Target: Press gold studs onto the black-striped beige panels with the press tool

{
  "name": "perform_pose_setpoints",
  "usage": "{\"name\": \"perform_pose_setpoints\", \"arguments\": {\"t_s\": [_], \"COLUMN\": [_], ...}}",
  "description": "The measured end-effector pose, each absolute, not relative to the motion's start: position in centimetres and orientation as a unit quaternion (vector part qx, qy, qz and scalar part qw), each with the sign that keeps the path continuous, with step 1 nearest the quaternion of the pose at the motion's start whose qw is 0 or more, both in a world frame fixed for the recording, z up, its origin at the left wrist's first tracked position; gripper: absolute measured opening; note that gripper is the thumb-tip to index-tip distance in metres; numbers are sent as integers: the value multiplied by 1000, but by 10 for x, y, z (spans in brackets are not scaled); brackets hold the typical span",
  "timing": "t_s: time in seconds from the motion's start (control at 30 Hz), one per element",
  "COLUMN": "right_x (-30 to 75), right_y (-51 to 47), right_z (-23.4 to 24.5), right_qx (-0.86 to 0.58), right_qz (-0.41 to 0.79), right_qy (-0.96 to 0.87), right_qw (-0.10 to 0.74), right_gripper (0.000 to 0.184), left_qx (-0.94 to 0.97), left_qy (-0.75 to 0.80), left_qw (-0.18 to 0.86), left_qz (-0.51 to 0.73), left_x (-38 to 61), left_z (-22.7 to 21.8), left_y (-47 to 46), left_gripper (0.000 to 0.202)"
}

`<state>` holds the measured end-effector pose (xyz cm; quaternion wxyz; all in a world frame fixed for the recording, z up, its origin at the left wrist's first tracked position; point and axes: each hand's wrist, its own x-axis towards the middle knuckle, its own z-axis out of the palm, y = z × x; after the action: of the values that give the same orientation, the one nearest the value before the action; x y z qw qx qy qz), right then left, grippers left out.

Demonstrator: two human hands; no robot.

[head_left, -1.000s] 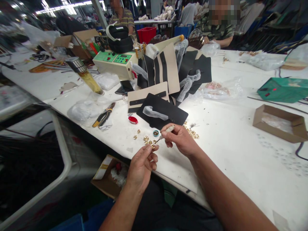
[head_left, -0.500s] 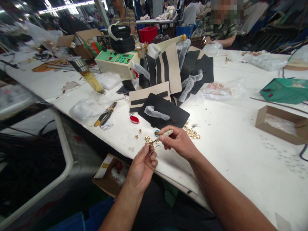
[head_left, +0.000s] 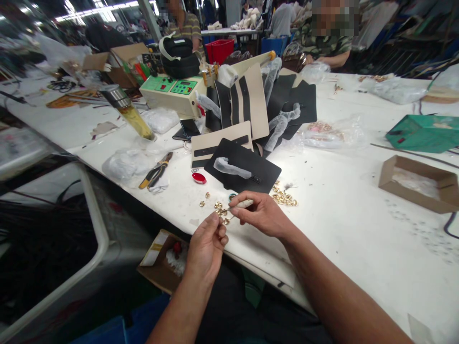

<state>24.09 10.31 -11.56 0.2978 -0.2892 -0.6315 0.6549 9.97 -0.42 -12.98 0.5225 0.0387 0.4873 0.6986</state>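
Near the table's front edge, my left hand (head_left: 208, 241) pinches a small gold metal fitting (head_left: 220, 212) between thumb and fingers. My right hand (head_left: 263, 213) grips a slim pale-handled tool (head_left: 244, 204), whose thin tip points left at the fitting. Fingers partly hide the fitting, so its exact shape is unclear. Several loose gold pieces (head_left: 207, 195) lie just beyond my left hand. A small round teal-rimmed object (head_left: 232, 196) shows behind my right fingers. Farther right is a heap of gold fittings (head_left: 287, 198). Beyond my hands lies a black flat panel (head_left: 265, 168) with a plastic-wrapped strip on it.
Pliers (head_left: 156, 171) and a red oval object (head_left: 199, 178) lie to the left. Behind are stacked beige and black panels (head_left: 256, 95), a control box (head_left: 168, 93) and a leaning bottle (head_left: 134, 119). At right stands a cardboard tray (head_left: 390, 184). A co-worker (head_left: 326, 45) sits across.
Both hands have shifted slightly left, still holding the fitting and the tool. The tool's handle now sits deeper in my right fingers. The view has moved a little.
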Motion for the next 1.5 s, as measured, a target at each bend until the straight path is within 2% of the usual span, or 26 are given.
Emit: {"name": "perform_pose_setpoints", "arguments": {"t_s": [0.23,0.43,0.6,0.8,0.9,1.0,1.1,1.27,1.4,1.5], "right_x": [240,246,246,241,241,242,242,245,253,265], "right_y": [106,122,131,131,132,132,133,136,139,145], "right_z": [-115,-123,-140,-149,-151,-150,-147,-142,-130,-119], "right_qx": [-377,-417,-451,-464,-463,-466,-466,-463,-432,-404], "right_qz": [604,543,417,344,336,340,348,360,485,591], "right_qy": [-653,-646,-729,-778,-783,-777,-770,-755,-671,-572], "right_qw": [260,338,301,246,243,250,264,294,359,400], "right_gripper": [42,23,14,15,17,17,17,14,11,19], "left_qx": [225,292,425,449,492,606,696,761,777,772], "left_qy": [634,724,761,767,744,664,592,558,578,610], "left_qw": [352,241,116,89,46,4,14,31,9,9], "left_qz": [651,577,477,450,449,438,407,331,250,180], "left_x": [90,72,56,54,66,85,106,132,148,165], "left_z": [-151,-159,-161,-164,-159,-155,-156,-165,-168,-165], "left_y": [-13,-6,6,7,-2,-11,-15,-4,20,47], "left_gripper": [40,38,29,42,30,15,16,19,20,26]}}
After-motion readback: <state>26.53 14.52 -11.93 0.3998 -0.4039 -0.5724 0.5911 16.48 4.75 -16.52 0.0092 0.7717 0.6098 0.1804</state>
